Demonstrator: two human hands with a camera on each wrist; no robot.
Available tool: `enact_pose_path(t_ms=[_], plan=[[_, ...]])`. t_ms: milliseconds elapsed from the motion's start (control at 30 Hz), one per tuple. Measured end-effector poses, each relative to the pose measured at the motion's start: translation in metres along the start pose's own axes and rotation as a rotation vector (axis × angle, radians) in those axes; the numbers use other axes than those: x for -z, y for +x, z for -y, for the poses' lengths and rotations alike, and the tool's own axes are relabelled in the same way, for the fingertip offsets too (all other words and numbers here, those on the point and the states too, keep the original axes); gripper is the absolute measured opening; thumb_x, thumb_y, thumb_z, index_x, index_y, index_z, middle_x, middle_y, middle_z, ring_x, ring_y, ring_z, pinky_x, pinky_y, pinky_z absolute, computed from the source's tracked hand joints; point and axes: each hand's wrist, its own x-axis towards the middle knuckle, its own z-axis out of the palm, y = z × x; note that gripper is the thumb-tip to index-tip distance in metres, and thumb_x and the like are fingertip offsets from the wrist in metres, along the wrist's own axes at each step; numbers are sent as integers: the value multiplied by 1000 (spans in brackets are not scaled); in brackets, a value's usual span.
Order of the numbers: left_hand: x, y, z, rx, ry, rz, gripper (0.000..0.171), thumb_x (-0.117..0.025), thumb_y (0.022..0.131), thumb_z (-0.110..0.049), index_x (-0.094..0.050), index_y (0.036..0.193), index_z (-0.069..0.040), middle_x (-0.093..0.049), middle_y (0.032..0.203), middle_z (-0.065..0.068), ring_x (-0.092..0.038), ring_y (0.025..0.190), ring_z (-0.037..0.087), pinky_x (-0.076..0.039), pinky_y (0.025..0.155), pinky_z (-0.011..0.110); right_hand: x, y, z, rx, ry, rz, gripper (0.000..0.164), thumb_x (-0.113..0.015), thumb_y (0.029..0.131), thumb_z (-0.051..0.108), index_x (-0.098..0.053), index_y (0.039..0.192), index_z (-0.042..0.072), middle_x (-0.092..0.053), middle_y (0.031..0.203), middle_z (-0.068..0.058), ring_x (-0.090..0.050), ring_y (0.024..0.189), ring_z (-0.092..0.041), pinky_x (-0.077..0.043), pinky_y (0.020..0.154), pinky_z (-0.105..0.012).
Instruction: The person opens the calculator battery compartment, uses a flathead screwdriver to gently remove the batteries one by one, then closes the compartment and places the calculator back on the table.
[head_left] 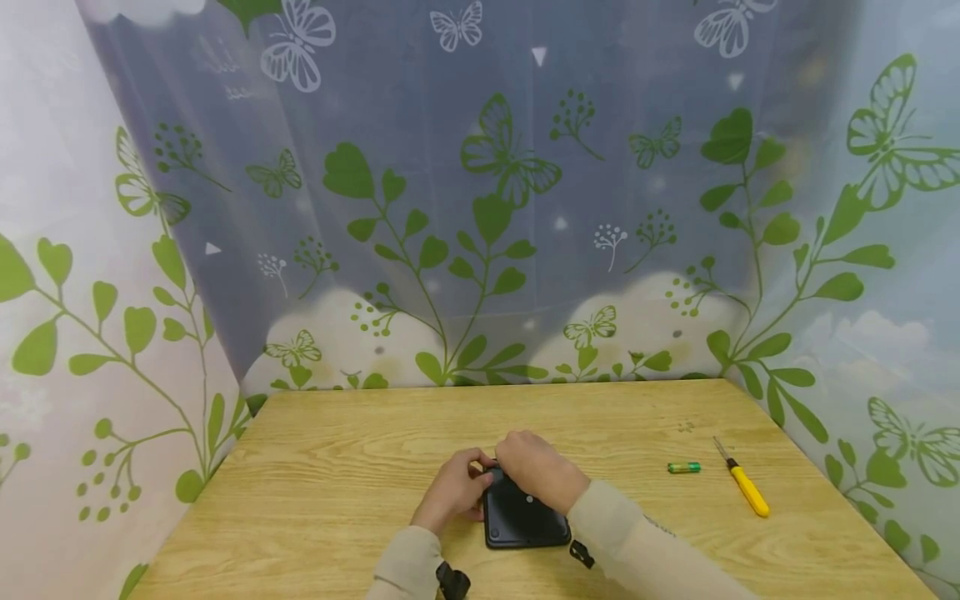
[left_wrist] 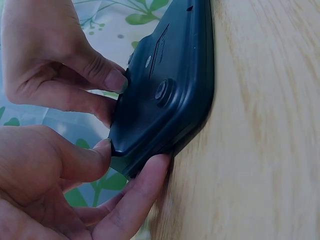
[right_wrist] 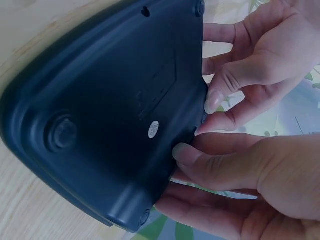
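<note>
A black plastic device shaped like a desk calculator (head_left: 521, 521) lies underside up on the wooden table, its round rubber feet, moulded label and small white sticker (right_wrist: 153, 130) showing. My left hand (head_left: 453, 490) grips its far left corner, thumb at the edge and a finger beneath in the left wrist view. On the far edge my right hand (head_left: 542, 471) pinches the rim. The right thumb (right_wrist: 187, 154) presses on the underside near the edge while the other fingers go behind it. The side that faces the table is hidden.
To the right on the table (head_left: 337, 433) lies a green battery (head_left: 684, 468). Beyond it is a screwdriver (head_left: 742, 483) with a yellow handle, and several tiny metal bits (head_left: 686, 427) lie farther back. A printed curtain (head_left: 420, 250) hangs along the back and sides.
</note>
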Motion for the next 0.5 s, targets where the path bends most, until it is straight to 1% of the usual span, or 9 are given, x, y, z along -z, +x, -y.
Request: enact_pose_path(t_ms=[67,200,333,500], plan=[[0,-1,0,1,-2,1,13,-62,101,-3,-66,113,-6,-62,86,9,-62,62,20,-61,47,33,0,-1,0,16,-22,-3,12,-73,95,7,-73,83,11,-69,77,-5,-69,73,-17,-58,59,-24],[0,-1,-1,0,-6,3,14,-62,101,-3,-66,114,-6,-60,84,9,-62,61,20,-61,47,33,1,-1,-2,33,-9,6,14,-72,96,7,-73,82,11,-69,76,-5,-69,71,-16,-57,58,-23],[0,0,-1,2,-6,-2,14,-62,101,-3,-66,114,-6,-59,84,10,-62,60,20,-60,46,33,3,1,-4,28,49,32,17,-71,97,7,-72,81,11,-68,74,-4,-67,68,-15,-53,56,-21],[1,0,0,11,-2,-5,14,-62,101,-3,-67,114,-7,-58,85,10,-61,60,20,-60,46,33,4,3,-5,11,105,58,21,-71,96,7,-71,76,12,-65,69,-3,-60,61,-11,-43,53,-20]])
